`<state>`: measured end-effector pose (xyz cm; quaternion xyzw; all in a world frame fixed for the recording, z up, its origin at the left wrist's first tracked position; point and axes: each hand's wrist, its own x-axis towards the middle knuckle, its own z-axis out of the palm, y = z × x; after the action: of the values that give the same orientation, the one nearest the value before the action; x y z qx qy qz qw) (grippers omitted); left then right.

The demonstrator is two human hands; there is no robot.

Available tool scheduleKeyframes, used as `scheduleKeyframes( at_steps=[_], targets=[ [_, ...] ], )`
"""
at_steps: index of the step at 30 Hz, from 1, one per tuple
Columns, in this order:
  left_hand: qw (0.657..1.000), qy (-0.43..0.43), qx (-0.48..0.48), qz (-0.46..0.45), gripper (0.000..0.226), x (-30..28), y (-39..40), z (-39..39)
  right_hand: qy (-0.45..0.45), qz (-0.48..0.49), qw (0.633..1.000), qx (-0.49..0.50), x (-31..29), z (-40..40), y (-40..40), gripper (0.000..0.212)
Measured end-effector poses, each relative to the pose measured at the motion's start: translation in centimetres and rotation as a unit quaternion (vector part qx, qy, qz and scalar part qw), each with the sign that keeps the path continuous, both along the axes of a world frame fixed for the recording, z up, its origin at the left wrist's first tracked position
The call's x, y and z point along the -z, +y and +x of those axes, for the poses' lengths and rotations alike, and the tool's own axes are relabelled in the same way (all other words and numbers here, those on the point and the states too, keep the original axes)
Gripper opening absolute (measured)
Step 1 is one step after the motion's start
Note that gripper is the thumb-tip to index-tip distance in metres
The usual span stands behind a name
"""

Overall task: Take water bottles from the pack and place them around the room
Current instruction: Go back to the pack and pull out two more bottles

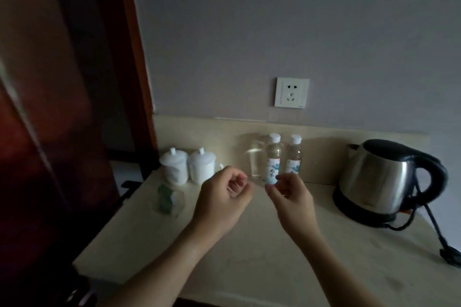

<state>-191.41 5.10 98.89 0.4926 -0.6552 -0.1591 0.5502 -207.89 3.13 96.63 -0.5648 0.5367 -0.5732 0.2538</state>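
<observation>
While both hands hover over the pale tabletop (262, 257), neither one holds anything; the left hand (222, 202) sits just below centre with its fingers loosely curled toward the palm, thumb and fingertips close but nothing between them; the right hand (290, 197), at about three o'clock from it and a little apart, has its fingers half bent and relaxed, its fingertips lying in front of the base of the nearer water bottle (273, 159), though whether they touch it cannot be told; that bottle stands upright at twelve o'clock from the right hand, white cap on top, clear liquid above a printed label; a second water bottle (293, 154) stands upright just beside it at three o'clock, nearer the wall; at nine o'clock from the first bottle is a blurred clear shape (254, 159), too smeared to identify; two white lidded cups (187, 166) stand side by side at ten o'clock from the left hand; a small green and clear object (166, 197) lies at nine o'clock from that hand; a steel electric kettle (384, 179) with a black handle and cord stands at three o'clock, well apart from the bottles; a white wall socket (291, 92) is at twelve o'clock above the bottles.
</observation>
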Motion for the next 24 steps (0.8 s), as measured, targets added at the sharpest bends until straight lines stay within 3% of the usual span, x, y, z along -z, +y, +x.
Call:
scheduleKeyframes(
  at_steps=[6, 14, 24],
  targets=[
    [0.981, 0.016, -0.181, -0.065, 0.011, -4.9, 11.0, 10.4, -0.025, -0.082, 0.970, -0.227, -7.7, 10.2, 5.4, 0.015],
    [0.911, 0.015, -0.407, -0.070, 0.021, -6.7, 28.7, 27.4, -0.044, -0.103, 0.867, -0.485, -11.0, 31.3, 15.2, 0.016],
    [0.810, 0.050, -0.575, -0.098, 0.035, -4.4, 44.6, 44.8, -0.016, -0.100, 0.747, -0.656, -10.4, 54.7, 27.7, 0.016]
  ],
)
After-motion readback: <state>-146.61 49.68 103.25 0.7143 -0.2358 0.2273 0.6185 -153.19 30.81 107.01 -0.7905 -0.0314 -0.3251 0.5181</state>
